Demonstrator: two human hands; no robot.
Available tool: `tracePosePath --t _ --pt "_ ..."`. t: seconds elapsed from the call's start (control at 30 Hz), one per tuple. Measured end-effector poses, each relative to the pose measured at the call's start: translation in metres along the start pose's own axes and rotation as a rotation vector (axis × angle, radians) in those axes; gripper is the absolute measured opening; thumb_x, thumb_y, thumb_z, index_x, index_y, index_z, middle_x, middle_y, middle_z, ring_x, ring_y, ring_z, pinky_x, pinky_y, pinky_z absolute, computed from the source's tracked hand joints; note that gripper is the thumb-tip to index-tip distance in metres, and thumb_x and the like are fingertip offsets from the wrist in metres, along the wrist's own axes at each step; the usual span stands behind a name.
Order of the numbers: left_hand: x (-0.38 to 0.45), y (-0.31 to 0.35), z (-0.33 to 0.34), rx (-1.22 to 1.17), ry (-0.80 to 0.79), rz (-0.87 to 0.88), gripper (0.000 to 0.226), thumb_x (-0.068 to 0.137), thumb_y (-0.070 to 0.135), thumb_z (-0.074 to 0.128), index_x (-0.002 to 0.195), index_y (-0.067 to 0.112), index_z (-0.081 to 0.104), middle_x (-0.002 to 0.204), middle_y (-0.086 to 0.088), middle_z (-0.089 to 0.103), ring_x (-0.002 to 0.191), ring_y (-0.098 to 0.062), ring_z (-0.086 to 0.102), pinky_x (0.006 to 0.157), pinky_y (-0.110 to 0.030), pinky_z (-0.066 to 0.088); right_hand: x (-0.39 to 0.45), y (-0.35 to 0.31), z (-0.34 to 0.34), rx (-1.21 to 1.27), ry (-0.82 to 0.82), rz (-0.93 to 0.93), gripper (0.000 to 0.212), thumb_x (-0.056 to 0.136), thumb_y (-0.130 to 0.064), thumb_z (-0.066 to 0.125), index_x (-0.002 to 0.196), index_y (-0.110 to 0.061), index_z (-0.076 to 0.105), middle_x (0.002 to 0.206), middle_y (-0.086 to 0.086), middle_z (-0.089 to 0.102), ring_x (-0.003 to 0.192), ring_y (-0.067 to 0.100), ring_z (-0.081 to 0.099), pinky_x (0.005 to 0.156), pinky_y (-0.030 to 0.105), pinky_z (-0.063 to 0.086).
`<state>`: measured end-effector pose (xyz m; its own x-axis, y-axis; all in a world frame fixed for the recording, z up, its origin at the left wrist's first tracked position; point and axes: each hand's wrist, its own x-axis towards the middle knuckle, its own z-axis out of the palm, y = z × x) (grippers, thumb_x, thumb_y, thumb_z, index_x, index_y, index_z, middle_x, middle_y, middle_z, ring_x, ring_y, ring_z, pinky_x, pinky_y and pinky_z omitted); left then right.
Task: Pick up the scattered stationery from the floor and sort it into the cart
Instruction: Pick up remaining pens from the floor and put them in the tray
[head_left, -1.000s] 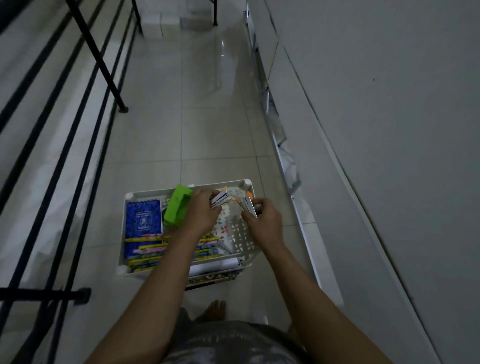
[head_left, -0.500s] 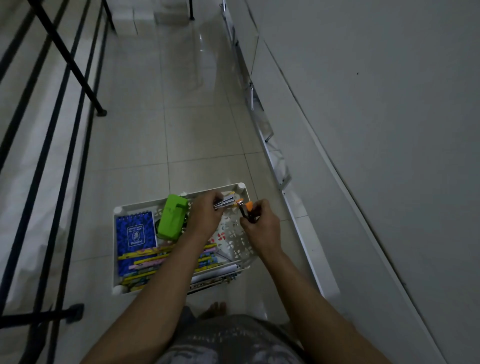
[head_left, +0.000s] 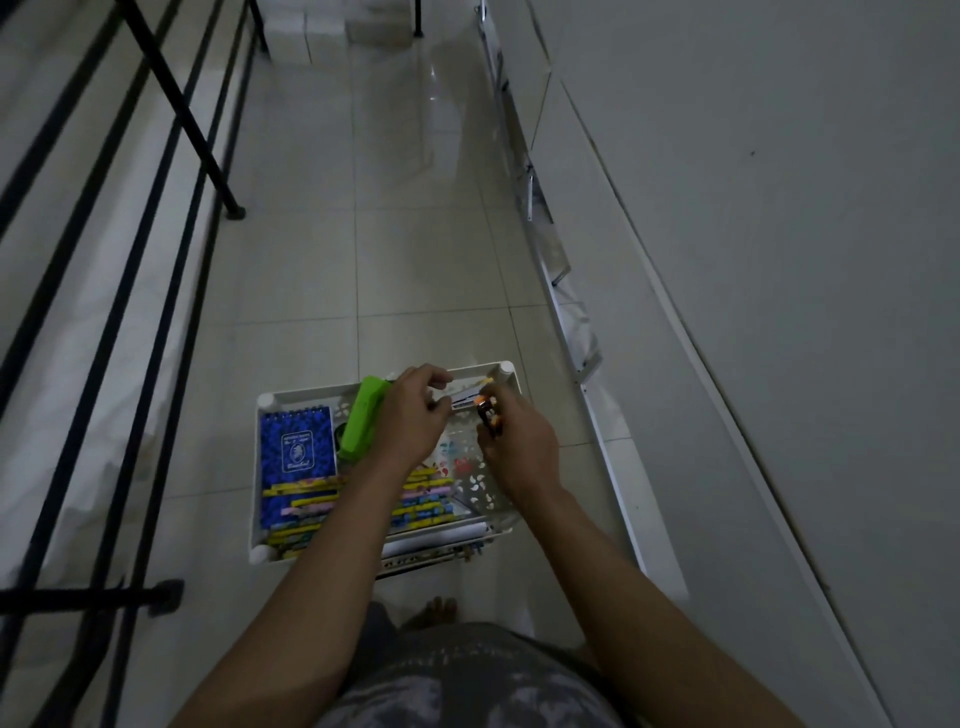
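The right hand (head_left: 519, 441) pinches a small dark object with an orange tip (head_left: 488, 413) between curled fingers, while the left hand (head_left: 410, 421) curls round a thin stack of pale flat cards or papers (head_left: 462, 397); what these are exactly is too dim to tell. Both hands hover over the far right corner of the white perforated plastic cart tray (head_left: 498, 493). Nearest in the tray lie rows of yellow, blue and pink pencils or pens (head_left: 306, 499), already lined up. Beyond them sits a blue spiral notepad (head_left: 296, 447), and beside it a bright green plastic block, perhaps a stapler (head_left: 363, 421). The glossy pale tiled floor (head_left: 415, 234) past the cart shows no loose stationery. So the sorting looks nearly finished: only the two held items seem left to place.
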<state>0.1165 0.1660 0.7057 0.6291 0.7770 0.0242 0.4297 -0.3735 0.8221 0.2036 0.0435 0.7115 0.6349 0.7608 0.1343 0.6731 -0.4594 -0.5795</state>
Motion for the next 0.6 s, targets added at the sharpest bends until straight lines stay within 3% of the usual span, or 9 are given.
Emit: tracePosePath --t 0.17,0.33,0.6 --pt "-0.006 -0.004 -0.003 -0.046 -0.053 -0.071 0.018 0.091 0.006 0.058 0.106 0.013 0.065 0.099 0.000 0.064 0.084 -0.011 0.061 0.065 -0.013 0.044 0.000 0.003 0.016 -0.118 -0.032 -0.064 0.029 0.075 -0.011 0.067 0.101 -0.021 0.059 0.100 0.000 0.064 0.080 0.025 0.062 0.058 0.031 0.046" --pt "-0.010 -0.010 -0.004 -0.061 -0.048 -0.077 0.026 0.090 -0.005 0.049 0.103 0.010 0.066 0.099 -0.005 0.068 0.090 -0.017 0.063 0.071 -0.024 0.048 0.004 0.007 0.022 -0.052 -0.093 -0.112 0.020 0.078 -0.015 0.069 0.096 -0.016 0.060 0.098 0.002 0.062 0.082 0.024 0.059 0.061 0.034 0.048" --pt "-0.008 -0.002 -0.004 -0.010 -0.020 -0.051 0.022 0.088 0.003 0.059 0.105 0.014 0.067 0.103 0.000 0.064 0.086 -0.011 0.056 0.073 -0.021 0.043 0.009 0.010 0.023 -0.099 -0.140 -0.134 0.017 0.079 -0.005 0.061 0.094 -0.013 0.059 0.107 0.005 0.057 0.082 0.027 0.058 0.060 0.036 0.049"
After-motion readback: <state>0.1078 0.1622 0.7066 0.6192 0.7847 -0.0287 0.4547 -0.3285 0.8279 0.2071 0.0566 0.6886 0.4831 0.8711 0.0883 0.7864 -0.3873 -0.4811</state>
